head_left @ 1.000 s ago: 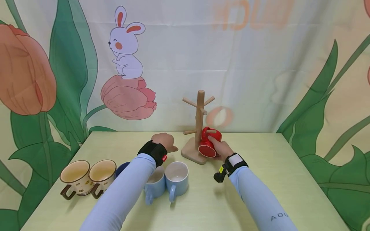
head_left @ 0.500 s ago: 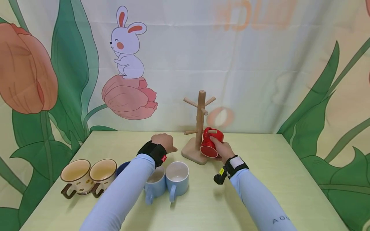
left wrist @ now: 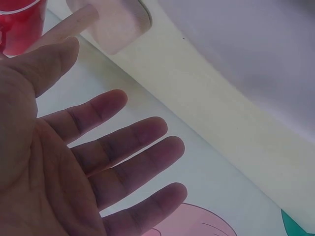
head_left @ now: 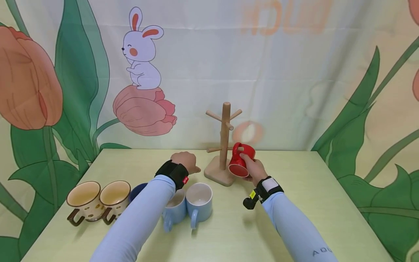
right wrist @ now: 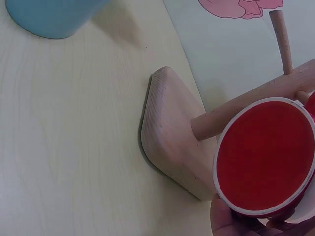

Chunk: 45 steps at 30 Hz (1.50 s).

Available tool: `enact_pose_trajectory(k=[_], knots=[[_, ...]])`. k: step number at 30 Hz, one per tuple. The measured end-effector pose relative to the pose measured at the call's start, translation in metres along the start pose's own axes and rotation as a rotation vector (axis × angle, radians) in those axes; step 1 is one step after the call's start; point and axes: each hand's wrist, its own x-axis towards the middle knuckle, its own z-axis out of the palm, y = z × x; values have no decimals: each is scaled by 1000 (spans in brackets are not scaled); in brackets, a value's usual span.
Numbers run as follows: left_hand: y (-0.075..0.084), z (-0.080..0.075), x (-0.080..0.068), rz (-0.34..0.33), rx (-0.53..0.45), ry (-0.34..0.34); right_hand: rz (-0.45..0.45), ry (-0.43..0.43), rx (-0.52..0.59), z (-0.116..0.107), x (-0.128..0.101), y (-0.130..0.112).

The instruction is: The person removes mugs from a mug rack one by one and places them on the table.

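My right hand (head_left: 254, 169) grips a red mug (head_left: 243, 164) by its body, at the right side of a wooden mug tree (head_left: 224, 136). The mug is tilted, its white-edged round end facing down and forward. Its handle is at a lower peg, whose tip shows within the loop. In the right wrist view the mug's red round face (right wrist: 266, 155) covers part of the stand, with fingertips (right wrist: 224, 216) below it. My left hand (head_left: 184, 162) hovers left of the stand, holding nothing. The left wrist view shows its fingers (left wrist: 142, 167) extended and spread.
Two light-blue mugs (head_left: 200, 203) stand near the stand's front left. A dark-blue mug (head_left: 137, 191) is partly behind the left sleeve. Two cream mugs (head_left: 86, 200) with brown handles are at far left. A printed curtain (head_left: 278, 91) hangs behind the table (head_left: 294, 189).
My right hand has moved the red mug slightly right and up relative to the stand, so the handle sits nearer the peg's tip. The left hand stays almost still.
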Motion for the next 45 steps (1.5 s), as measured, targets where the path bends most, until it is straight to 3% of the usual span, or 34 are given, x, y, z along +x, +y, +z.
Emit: enact_pose_trajectory(k=[7,18,30,36,45], knots=[[1,-3,-5,2,-10,14,0,16,33,-8,-2,5],[3,-4,-8,68,-81,44,-39,64,87,-17,-22,11],[14,-23,-25,153,-189,52,-118,106,80,-19,-50,17],[22,-26,-25,158,-223,29,-190,92,57,-16,-62,20],[40,-35,-30,239,-301,70,-371,88,-32,-11,-75,22]])
